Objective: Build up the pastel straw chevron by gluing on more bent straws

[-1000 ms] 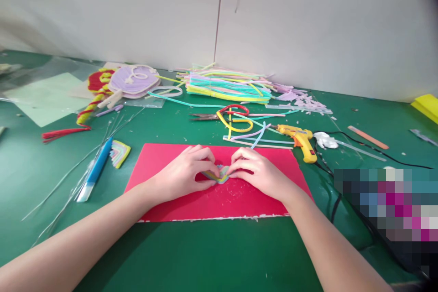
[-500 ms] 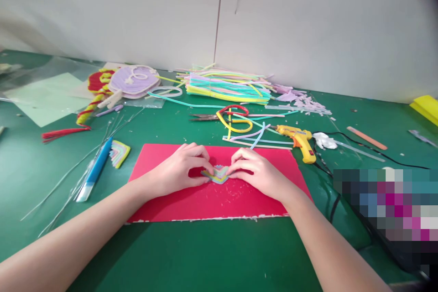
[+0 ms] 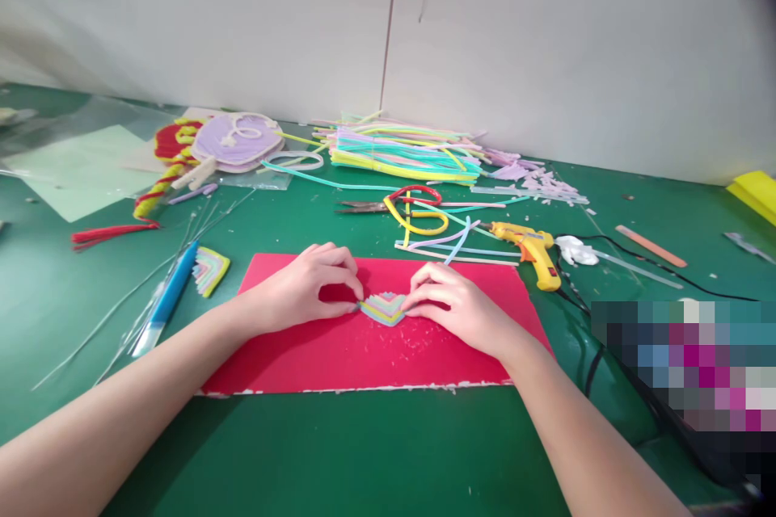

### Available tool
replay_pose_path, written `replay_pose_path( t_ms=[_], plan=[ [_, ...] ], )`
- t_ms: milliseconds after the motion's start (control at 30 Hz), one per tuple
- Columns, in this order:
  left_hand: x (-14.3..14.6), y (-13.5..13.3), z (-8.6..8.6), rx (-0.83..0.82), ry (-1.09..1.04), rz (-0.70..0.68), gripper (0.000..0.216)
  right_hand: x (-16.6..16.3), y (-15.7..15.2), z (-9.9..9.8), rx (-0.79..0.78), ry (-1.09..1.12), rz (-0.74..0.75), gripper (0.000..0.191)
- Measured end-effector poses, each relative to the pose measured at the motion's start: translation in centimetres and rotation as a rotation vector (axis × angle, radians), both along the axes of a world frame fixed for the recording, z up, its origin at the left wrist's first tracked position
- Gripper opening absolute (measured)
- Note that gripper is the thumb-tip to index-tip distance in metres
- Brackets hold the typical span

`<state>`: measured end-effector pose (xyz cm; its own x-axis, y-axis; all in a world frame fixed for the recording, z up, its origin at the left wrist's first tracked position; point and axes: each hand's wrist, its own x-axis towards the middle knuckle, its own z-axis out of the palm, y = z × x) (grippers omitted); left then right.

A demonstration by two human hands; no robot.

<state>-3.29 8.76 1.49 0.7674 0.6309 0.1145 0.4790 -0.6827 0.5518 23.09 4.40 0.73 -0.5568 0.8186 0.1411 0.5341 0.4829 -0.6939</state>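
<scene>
A small V-striped piece of pipe cleaners (image 3: 383, 309) in pink, green, yellow and blue lies on a red board (image 3: 339, 359). At its left tip, my left hand (image 3: 318, 283) pinches the end between thumb and forefinger. My right hand (image 3: 452, 300) keeps its thumb and fingers closed on the right end, which they partly hide. A similar striped piece (image 3: 210, 271) lies on the green table left of the board, beside a blue-handled tool (image 3: 173, 291).
Behind the board are scissors (image 3: 388, 206), loose pipe cleaners and a large bundle of pipe cleaners (image 3: 403, 153). A yellow glue gun (image 3: 533, 250) with a black cord lies to the right. Back left, a purple fan-shaped craft (image 3: 236, 144) rests near green paper (image 3: 78, 174).
My left hand has shifted slightly left, uncovering more of the striped piece's left side. The right hand has stayed nearly still.
</scene>
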Motion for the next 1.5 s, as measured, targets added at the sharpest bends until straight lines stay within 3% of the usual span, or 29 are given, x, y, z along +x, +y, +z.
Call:
replay_pose_path(
  t_ms=[167, 267, 400, 500, 667, 867, 1067, 1233, 1500],
  plan=[
    [-0.2, 0.2, 0.1, 0.011, -0.091, 0.077, 0.016, 0.7, 0.1, 0.4, -0.013, 0.041, -0.042, 0.011],
    [0.9, -1.0, 0.3, 0.208, -0.058, 0.16, 0.024, 1.2, 0.2, 0.3, 0.033, 0.053, -0.09, 0.012],
    [3.2, -4.5, 0.4, 0.492, 0.086, 0.03, 0.036, 1.3, 0.5, -0.3, 0.054, 0.045, -0.097, 0.01],
    [4.4, -6.5, 0.1, 0.546, 0.144, -0.028, 0.052, 1.1, 0.7, -0.6, 0.061, 0.051, -0.088, 0.012],
    [4.6, -6.9, -0.5, 0.488, 0.151, 0.001, 0.054, 1.0, 0.7, -0.5, 0.048, 0.044, -0.099, 0.014],
    [4.2, -5.7, -0.4, 0.443, 0.063, 0.037, 0.041, 1.4, 0.8, 0.0, -0.005, 0.159, -0.182, 0.009],
    [3.5, -3.9, -0.6, 0.267, -0.212, 0.364, 0.025, 3.0, 1.7, -0.9, -0.104, 0.461, -0.433, 0.015],
    [3.1, -2.7, -1.0, 0.083, -0.363, 0.631, 0.01, 3.3, 2.1, -1.4, -0.119, 0.483, -0.529, 0.017],
    [3.1, -2.3, -1.3, 0.08, -0.467, 0.783, 0.013, 3.1, 2.6, -2.1, -0.061, 0.462, -0.542, 0.018]
  ],
)
